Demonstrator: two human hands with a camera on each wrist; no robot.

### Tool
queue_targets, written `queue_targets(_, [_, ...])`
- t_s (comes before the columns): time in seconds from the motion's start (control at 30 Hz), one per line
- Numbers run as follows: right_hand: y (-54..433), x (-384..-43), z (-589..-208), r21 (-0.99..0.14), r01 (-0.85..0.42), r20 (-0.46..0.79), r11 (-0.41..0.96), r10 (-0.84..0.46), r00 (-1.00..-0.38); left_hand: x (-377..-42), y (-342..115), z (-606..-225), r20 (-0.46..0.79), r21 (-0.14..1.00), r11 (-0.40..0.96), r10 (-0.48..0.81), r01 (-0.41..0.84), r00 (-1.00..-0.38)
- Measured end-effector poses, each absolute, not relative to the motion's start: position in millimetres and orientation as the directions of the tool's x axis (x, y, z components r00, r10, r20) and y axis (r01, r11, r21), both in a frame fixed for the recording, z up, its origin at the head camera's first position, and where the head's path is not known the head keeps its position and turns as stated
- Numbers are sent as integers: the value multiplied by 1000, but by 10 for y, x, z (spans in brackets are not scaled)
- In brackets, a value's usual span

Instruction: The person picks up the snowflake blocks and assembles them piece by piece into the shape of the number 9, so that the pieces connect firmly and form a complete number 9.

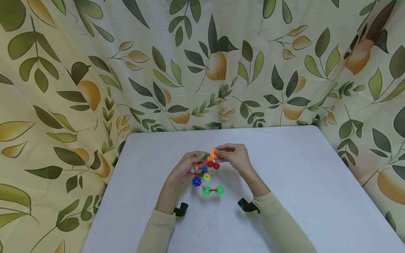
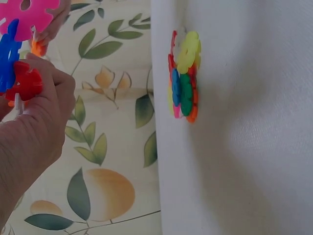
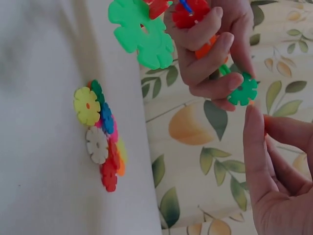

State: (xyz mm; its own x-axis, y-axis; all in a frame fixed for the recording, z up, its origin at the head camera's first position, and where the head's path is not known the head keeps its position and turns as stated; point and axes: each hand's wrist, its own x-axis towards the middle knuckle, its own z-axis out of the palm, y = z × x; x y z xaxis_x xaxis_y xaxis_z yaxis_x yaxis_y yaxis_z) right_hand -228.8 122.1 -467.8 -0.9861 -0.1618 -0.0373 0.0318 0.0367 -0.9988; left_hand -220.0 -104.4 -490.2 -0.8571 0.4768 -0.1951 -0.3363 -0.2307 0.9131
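My left hand [image 1: 183, 168] grips a structure of linked, notched plastic discs. Its parts include a blue disc [image 1: 196, 181], two light green discs [image 1: 206, 190] joined by a red piece, and a pink disc [image 2: 41, 14]. In the right wrist view, a green disc [image 3: 243, 90] is pinched between the left thumb and fingers. Facing it, my right hand [image 1: 236, 156] pinches an orange disc [image 1: 213, 153] between thumb and forefinger, its edge close to the green one. Whether the two discs touch, I cannot tell. Fingers hide much of the orange disc in the right wrist view.
A small pile of loose discs lies on the white table [image 1: 142, 196] below the hands, among them a yellow disc [image 3: 87, 106], a white disc [image 3: 97, 145] and a red disc [image 3: 108, 177]. A leaf-patterned curtain [image 1: 196, 102] hangs behind the table's far edge.
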Motion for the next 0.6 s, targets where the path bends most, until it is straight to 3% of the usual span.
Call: queue_targets(0.6, [1143, -2250, -4701, -997, 75, -72, -12, -170, -983, -2172, -1009, -4919, -192, 931, -169, 526, -324, -829])
